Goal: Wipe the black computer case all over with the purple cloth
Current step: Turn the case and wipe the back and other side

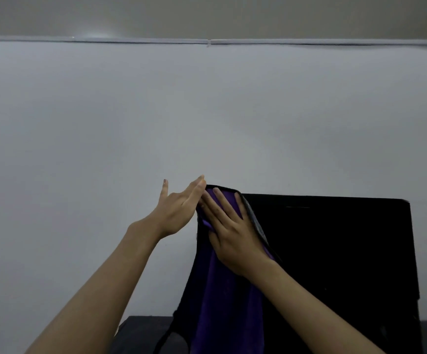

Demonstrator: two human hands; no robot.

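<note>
Two straight-fingered hands grasp nothing. The right hand (235, 236) presses the purple cloth (222, 297) over a corner of the black computer case (335, 251), seemingly for wiping; the left hand (179, 208) touches the cloth's edge.

Open air fills the left half and the upper part of the frame, closed off behind by a pale wall (105, 111) with a thin trunking strip (130, 41) running across it near the top edge. The black computer case (335, 251) stands as a tall block in the lower right, with room above its level top edge. The purple cloth (222, 302) hangs over the case's upper left corner and down its left face, covering that face. The right hand (235, 233) lies flat on the cloth at the corner. The left hand (179, 208), fingers straight, stands just left of it and takes up the approach from that side. A dark surface (140, 330) bounds the bottom centre.
</note>
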